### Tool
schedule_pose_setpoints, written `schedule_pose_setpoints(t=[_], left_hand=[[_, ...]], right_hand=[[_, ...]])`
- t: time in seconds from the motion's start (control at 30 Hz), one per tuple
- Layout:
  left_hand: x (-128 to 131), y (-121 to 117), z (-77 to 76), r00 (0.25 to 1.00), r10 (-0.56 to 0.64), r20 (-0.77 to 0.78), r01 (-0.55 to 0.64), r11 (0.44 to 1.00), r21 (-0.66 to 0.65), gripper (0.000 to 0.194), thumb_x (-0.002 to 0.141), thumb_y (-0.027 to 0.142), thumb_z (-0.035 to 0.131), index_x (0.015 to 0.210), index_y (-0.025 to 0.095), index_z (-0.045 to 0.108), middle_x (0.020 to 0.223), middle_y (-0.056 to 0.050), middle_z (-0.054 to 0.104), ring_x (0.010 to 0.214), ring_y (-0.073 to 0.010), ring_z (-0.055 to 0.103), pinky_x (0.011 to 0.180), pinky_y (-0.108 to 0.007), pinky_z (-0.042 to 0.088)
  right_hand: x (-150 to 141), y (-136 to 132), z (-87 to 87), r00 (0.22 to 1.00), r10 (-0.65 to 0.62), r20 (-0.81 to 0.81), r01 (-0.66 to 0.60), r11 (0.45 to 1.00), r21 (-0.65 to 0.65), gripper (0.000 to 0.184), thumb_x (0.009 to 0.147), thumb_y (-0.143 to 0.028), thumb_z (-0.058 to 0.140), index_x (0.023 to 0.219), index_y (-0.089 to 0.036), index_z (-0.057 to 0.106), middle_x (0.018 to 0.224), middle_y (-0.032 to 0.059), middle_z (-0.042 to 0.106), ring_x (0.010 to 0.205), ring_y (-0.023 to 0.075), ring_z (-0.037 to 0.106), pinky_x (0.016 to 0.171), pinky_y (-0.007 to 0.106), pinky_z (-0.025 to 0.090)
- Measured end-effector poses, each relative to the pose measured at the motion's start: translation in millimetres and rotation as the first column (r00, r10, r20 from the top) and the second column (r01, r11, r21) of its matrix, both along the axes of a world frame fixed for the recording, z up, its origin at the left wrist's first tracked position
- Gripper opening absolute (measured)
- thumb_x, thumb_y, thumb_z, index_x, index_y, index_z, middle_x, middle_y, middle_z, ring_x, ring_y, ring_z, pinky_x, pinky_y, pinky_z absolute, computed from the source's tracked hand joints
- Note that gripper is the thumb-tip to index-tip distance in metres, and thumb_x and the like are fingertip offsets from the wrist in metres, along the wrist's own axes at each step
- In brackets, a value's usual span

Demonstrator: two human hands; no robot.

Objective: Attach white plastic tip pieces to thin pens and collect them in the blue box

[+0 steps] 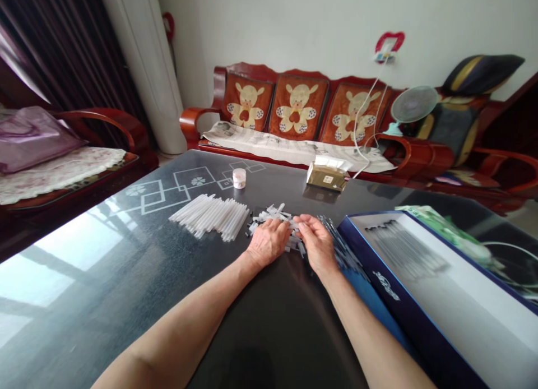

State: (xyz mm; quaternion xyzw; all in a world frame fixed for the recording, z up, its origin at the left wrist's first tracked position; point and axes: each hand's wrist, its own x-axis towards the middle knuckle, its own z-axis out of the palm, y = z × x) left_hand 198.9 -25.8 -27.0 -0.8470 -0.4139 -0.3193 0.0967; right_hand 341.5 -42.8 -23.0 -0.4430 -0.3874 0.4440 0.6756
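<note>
My left hand (269, 242) rests with curled fingers at the near edge of a heap of small translucent and black plastic pieces (271, 212); what is in its fingertips is hidden. Just to its right, my right hand (317, 244) pinches a small whitish translucent piece (295, 224) between thumb and fingers. The two hands' fingertips almost meet over the heap. Left of them lies a row of white translucent tubes (212, 216), side by side. Many thin dark sticks (342, 243) lie beyond my right hand, beside the box.
A dark blue box (374, 282) with a white inside stands at the right, holding a bundle of thin clear sticks with dark ends (403, 246). Behind are a small round tub (239, 178) and a tissue pack (327, 175). A green bag (449, 232) lies past the box.
</note>
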Motion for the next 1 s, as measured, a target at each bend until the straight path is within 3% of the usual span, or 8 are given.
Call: schedule_pose_setpoints(t=[0.17, 0.33, 0.5, 0.67, 0.8, 0.9, 0.97, 1.0], left_hand=[[-1.7, 1.9, -0.9, 0.998, -0.045, 0.045, 0.047, 0.998, -0.041, 0.027, 0.097, 0.029, 0.038, 0.087, 0.016, 0.060, 0.080, -0.006, 0.060, 0.076, -0.0179, 0.058, 0.072, -0.029, 0.047], [-0.8, 3.4, -4.7, 0.994, -0.021, 0.111, 0.021, 1.000, -0.001, 0.024, 0.096, 0.029, 0.041, 0.092, 0.016, 0.060, 0.082, -0.006, 0.060, 0.080, -0.0186, 0.058, 0.073, -0.030, 0.049], [1.6, 4.5, -7.3, 0.986, -0.040, 0.160, 0.037, 0.999, 0.023, 0.021, 0.096, 0.028, 0.042, 0.096, 0.017, 0.060, 0.085, -0.007, 0.062, 0.085, -0.0197, 0.059, 0.077, -0.032, 0.051], [1.8, 4.1, -5.9, 0.976, -0.052, 0.211, 0.046, 0.998, 0.032, 0.024, 0.097, 0.032, 0.042, 0.091, 0.017, 0.060, 0.084, -0.007, 0.062, 0.082, -0.0191, 0.060, 0.077, -0.032, 0.051], [1.6, 2.0, -3.4, 0.968, -0.093, 0.235, 0.107, 0.993, -0.048, 0.029, 0.098, 0.033, 0.040, 0.083, 0.018, 0.059, 0.075, -0.005, 0.059, 0.074, -0.0170, 0.059, 0.073, -0.028, 0.049], [2.0, 1.2, -0.3, 0.923, -0.135, 0.360, 0.228, 0.946, -0.231, 0.030, 0.097, 0.033, 0.041, 0.079, 0.018, 0.059, 0.073, -0.004, 0.059, 0.068, -0.0140, 0.057, 0.069, -0.026, 0.047], [1.9, 1.8, 3.3, 0.878, -0.135, 0.459, 0.327, 0.870, -0.369, 0.033, 0.096, 0.035, 0.042, 0.074, 0.018, 0.059, 0.067, -0.002, 0.059, 0.061, -0.0113, 0.054, 0.064, -0.024, 0.045], [1.6, 2.5, 5.5, 0.848, -0.121, 0.516, 0.388, 0.804, -0.450, 0.035, 0.095, 0.038, 0.042, 0.071, 0.017, 0.058, 0.063, -0.001, 0.057, 0.056, -0.0099, 0.052, 0.059, -0.023, 0.044]], right_hand=[[-2.6, -1.2, 2.2, 0.990, 0.024, -0.138, -0.028, 0.999, -0.033, 0.044, 0.058, -0.035, 0.084, 0.096, -0.022, 0.065, 0.099, 0.0017, 0.072, 0.086, 0.0146, 0.066, 0.074, 0.027, 0.054], [-6.1, -4.3, 5.8, 0.997, -0.016, -0.077, 0.007, 0.994, -0.107, 0.040, 0.065, -0.049, 0.078, 0.088, -0.019, 0.065, 0.081, 0.0009, 0.069, 0.073, 0.0144, 0.063, 0.057, 0.023, 0.051], [-11.8, -4.6, 5.0, 0.993, -0.033, -0.117, 0.014, 0.987, -0.159, 0.045, 0.058, -0.050, 0.082, 0.083, -0.017, 0.064, 0.074, 0.0016, 0.069, 0.066, 0.0153, 0.064, 0.048, 0.021, 0.043], [-16.2, -5.0, 4.1, 0.988, -0.107, -0.111, 0.093, 0.988, -0.124, 0.042, 0.060, -0.049, 0.081, 0.084, -0.018, 0.066, 0.076, 0.0018, 0.070, 0.068, 0.0164, 0.063, 0.048, 0.022, 0.042], [-13.2, -4.2, -0.1, 0.992, -0.118, -0.041, 0.115, 0.991, -0.066, 0.038, 0.065, -0.049, 0.077, 0.086, -0.018, 0.069, 0.077, 0.0013, 0.070, 0.071, 0.0154, 0.062, 0.054, 0.023, 0.044], [-7.4, -1.7, -5.9, 0.996, -0.090, 0.019, 0.091, 0.996, -0.019, 0.035, 0.069, -0.049, 0.075, 0.087, -0.019, 0.070, 0.080, 0.0013, 0.069, 0.072, 0.0139, 0.061, 0.059, 0.023, 0.046], [-3.8, -0.7, -7.4, 0.996, -0.073, 0.045, 0.073, 0.997, 0.006, 0.034, 0.070, -0.048, 0.074, 0.088, -0.020, 0.071, 0.083, 0.0014, 0.069, 0.073, 0.0133, 0.060, 0.062, 0.023, 0.047], [-2.5, -0.6, -6.5, 0.997, -0.061, 0.046, 0.060, 0.998, 0.017, 0.033, 0.071, -0.048, 0.074, 0.088, -0.020, 0.070, 0.084, 0.0012, 0.069, 0.073, 0.0132, 0.060, 0.064, 0.024, 0.048]])
